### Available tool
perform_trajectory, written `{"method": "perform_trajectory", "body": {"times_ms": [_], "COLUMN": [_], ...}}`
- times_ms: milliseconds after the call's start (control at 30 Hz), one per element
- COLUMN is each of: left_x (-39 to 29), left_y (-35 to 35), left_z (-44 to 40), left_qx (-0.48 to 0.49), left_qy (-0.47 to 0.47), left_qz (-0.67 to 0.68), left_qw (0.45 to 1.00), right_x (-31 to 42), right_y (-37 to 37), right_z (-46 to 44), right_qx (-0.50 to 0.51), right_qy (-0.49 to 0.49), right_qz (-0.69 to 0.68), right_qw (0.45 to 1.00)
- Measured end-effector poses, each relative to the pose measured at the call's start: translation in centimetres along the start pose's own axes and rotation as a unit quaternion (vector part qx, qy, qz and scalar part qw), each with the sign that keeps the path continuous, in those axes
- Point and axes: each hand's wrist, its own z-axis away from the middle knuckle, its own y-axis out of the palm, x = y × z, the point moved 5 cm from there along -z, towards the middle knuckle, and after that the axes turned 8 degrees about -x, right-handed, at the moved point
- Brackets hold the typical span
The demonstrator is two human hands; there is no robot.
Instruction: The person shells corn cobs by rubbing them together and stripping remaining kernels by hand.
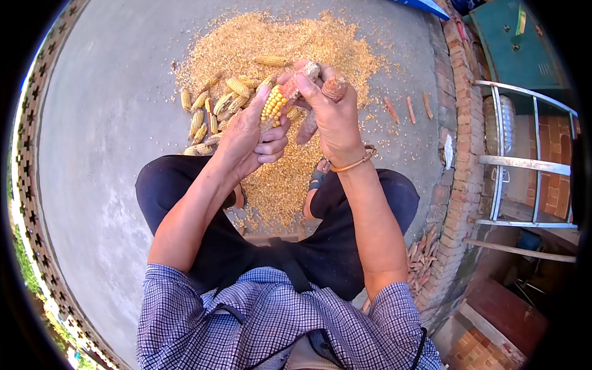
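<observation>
My left hand (250, 132) is closed around a corn ear (273, 103). Yellow kernels cover its near part, and its far part looks bare and reddish. My right hand (336, 120) is closed on a bare corn cob (335, 88), whose rough end pokes out by the thumb. Another bare cob (306, 127) shows below the fingers of that hand; how it is held is partly hidden. Both hands meet over a spread of loose kernels (290, 46). A pile of unshelled corn ears (225, 105) lies beyond my left hand.
Several bare cobs (410, 110) lie on the concrete floor (111, 123) to the right. More cobs are heaped (422, 259) beside the low brick edge (459, 179). Past it stand a metal railing (524, 163) and a green cabinet (515, 49). My knees flank the kernels.
</observation>
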Motion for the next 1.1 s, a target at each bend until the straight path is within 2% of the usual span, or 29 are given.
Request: {"method": "perform_trajectory", "body": {"times_ms": [100,200,300,433,633,733,800,1000,1033,1100], "left_x": [0.4,0.4,0.0,-0.3,-0.1,-0.2,-0.1,-0.9,-0.9,-0.9], "left_y": [0.0,0.2,0.2,0.5,0.5,0.7,0.7,0.9,0.7,0.2], "left_z": [0.0,0.0,0.1,0.5,0.6,0.8,0.6,1.0,0.9,0.0], "left_qx": [-0.045,-0.049,0.027,0.08,0.142,0.146,0.176,0.051,0.044,-0.059], "left_qy": [0.012,0.002,-0.025,-0.029,-0.034,-0.04,-0.04,0.04,0.063,0.155], "left_qz": [-0.043,-0.021,0.037,0.076,0.095,0.11,0.119,-0.022,-0.032,-0.105], "left_qw": [0.998,0.999,0.999,0.993,0.985,0.982,0.976,0.998,0.997,0.981], "right_x": [-0.7,-1.0,-0.1,0.9,1.4,1.8,1.7,0.6,0.4,0.5], "right_y": [-0.3,-0.3,0.1,0.0,0.2,0.0,0.0,-0.7,-0.5,0.8], "right_z": [-0.3,-0.2,0.0,0.1,-0.1,0.0,-0.1,-0.2,-0.3,0.7], "right_qx": [-0.024,-0.017,0.041,0.095,0.144,0.154,0.129,0.066,0.056,0.037], "right_qy": [-0.029,-0.013,0.061,0.084,0.015,0.018,0.033,0.053,0.056,0.057], "right_qz": [0.024,0.038,-0.021,-0.064,-0.006,0.025,-0.013,-0.068,-0.081,-0.092], "right_qw": [0.999,0.999,0.997,0.99,0.99,0.988,0.991,0.994,0.994,0.993]}}
